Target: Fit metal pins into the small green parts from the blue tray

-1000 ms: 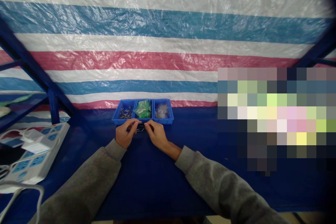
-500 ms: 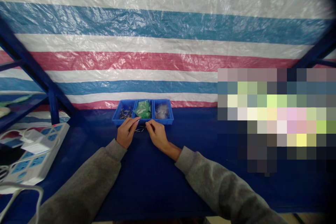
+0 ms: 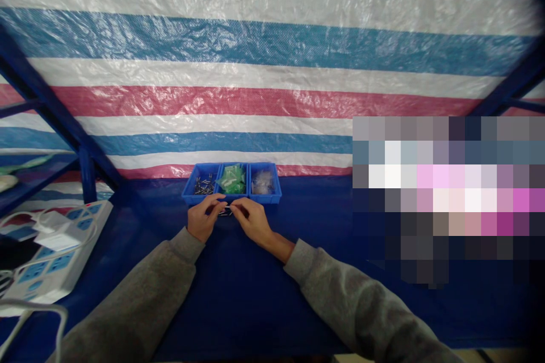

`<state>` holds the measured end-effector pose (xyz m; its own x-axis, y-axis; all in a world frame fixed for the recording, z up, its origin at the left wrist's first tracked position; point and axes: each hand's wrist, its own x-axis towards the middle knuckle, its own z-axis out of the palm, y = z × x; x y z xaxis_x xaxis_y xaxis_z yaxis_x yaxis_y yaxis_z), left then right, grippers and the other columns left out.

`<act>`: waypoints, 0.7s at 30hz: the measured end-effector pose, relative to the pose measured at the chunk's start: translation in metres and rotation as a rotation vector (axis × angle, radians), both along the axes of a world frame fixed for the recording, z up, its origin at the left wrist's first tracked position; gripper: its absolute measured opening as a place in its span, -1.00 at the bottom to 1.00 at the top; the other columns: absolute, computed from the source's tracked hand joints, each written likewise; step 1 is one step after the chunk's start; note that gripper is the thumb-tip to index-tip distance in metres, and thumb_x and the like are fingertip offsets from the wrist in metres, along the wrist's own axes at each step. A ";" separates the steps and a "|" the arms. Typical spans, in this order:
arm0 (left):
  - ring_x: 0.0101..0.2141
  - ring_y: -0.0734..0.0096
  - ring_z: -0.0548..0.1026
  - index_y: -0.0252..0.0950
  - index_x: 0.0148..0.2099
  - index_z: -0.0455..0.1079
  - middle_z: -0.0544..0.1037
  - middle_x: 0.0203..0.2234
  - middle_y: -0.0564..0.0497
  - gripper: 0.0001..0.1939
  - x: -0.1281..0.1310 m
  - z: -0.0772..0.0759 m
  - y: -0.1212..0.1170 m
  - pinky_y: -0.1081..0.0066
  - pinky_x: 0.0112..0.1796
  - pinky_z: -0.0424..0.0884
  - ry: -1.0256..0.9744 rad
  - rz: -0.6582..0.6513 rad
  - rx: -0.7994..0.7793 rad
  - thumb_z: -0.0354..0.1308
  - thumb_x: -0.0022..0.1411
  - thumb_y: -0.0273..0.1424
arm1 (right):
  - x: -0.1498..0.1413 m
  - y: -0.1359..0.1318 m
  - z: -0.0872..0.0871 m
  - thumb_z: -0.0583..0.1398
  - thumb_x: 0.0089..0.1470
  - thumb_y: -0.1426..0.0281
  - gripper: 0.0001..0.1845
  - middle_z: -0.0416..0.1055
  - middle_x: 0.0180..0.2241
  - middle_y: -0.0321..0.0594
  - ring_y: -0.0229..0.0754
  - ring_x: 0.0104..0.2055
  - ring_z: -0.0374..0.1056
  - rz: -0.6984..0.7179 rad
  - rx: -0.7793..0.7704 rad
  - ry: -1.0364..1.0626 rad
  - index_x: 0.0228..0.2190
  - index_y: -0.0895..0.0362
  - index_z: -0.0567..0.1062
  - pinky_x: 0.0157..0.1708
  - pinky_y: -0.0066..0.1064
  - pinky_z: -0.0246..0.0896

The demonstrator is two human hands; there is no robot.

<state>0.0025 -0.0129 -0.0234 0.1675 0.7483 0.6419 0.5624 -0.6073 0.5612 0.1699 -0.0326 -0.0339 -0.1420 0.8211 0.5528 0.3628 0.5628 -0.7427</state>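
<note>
My left hand [image 3: 203,218] and my right hand [image 3: 252,219] nearly meet just in front of a blue three-compartment bin [image 3: 232,199]. Thumb and forefinger are pinched on each hand, and a small slim metal piece [image 3: 227,207] shows between the fingertips. Its exact kind is too small to tell. Below the fingertips, several thin metal pieces [image 3: 225,213] lie on the table, partly hidden. Loose metal pieces [image 3: 205,186] fill the bin's left compartment. Green plastic packets [image 3: 233,179] are in the middle one, and clear, greyish small items [image 3: 263,182] in the right one.
A white power strip [image 3: 63,261] with plugs and cables lies on the left of the blue table [image 3: 238,306]. Blue metal frame bars [image 3: 87,173] rise at the left. A striped plastic sheet [image 3: 272,99] hangs behind. The right side is pixelated.
My fingertips have come closer together, the right hand moving slightly left. The small metal bits seen apart at each hand's fingertips now appear together between them.
</note>
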 end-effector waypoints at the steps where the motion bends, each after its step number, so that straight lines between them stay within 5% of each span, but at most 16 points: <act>1: -0.66 0.59 0.39 -0.27 -0.15 0.40 0.52 -0.57 0.13 -0.79 0.000 0.000 0.000 0.55 -0.50 0.37 -0.010 -0.004 -0.003 0.12 0.18 -0.31 | 0.000 0.000 0.000 0.05 0.16 0.29 -0.75 0.41 -0.44 -0.24 -0.27 -0.45 0.27 0.010 0.004 -0.003 -0.34 0.13 0.47 -0.41 -0.47 0.14; 12: -0.74 0.64 0.32 -0.27 -0.14 0.37 0.42 -0.70 0.20 -0.78 0.001 0.001 -0.002 0.61 -0.62 0.29 -0.034 -0.100 -0.080 0.07 0.21 -0.29 | -0.001 -0.002 0.001 0.06 0.15 0.27 -0.76 0.37 -0.48 -0.27 -0.28 -0.47 0.25 0.025 -0.011 -0.008 -0.33 0.13 0.47 -0.42 -0.48 0.14; 21: -0.64 0.59 0.41 -0.27 -0.19 0.42 0.54 -0.49 0.09 -0.79 0.000 -0.002 0.001 0.55 -0.53 0.37 -0.021 -0.014 -0.015 0.15 0.15 -0.28 | 0.002 0.002 -0.002 0.00 0.20 0.27 -0.75 0.40 -0.45 -0.28 -0.27 -0.43 0.31 -0.085 -0.049 0.082 -0.33 0.13 0.41 -0.39 -0.48 0.15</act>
<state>0.0029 -0.0124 -0.0250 0.1649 0.7552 0.6345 0.5415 -0.6069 0.5817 0.1715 -0.0301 -0.0357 -0.0269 0.8546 0.5186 0.3440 0.4950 -0.7979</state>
